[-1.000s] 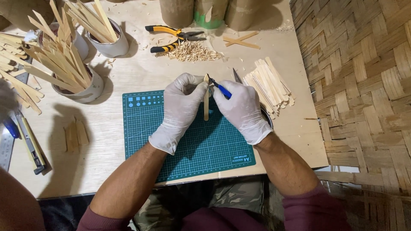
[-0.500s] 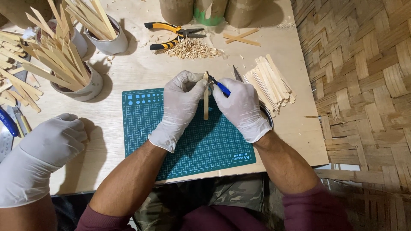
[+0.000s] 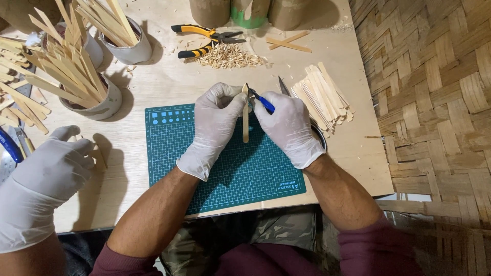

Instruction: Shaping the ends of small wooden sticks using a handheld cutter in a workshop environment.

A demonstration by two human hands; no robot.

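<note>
Both of my hands wear white gloves and work over a green cutting mat (image 3: 174, 143). My left hand (image 3: 214, 122) holds a flat wooden stick (image 3: 245, 125) upright on the mat. My right hand (image 3: 289, 128) grips a small blue-handled craft knife (image 3: 262, 100) with its blade at the stick's upper end. The hands touch each other around the stick.
A pile of flat wooden sticks (image 3: 323, 94) lies right of my right hand. Yellow-handled pliers (image 3: 204, 38) and wood shavings (image 3: 227, 56) sit beyond the mat. White cups (image 3: 105, 105) full of sticks stand at the left. Another person's gloved hand (image 3: 48, 179) rests at the lower left.
Another person's gloved hand has come in from the lower left and moved further over the table. My own hands, the stick and the knife have hardly moved.
</note>
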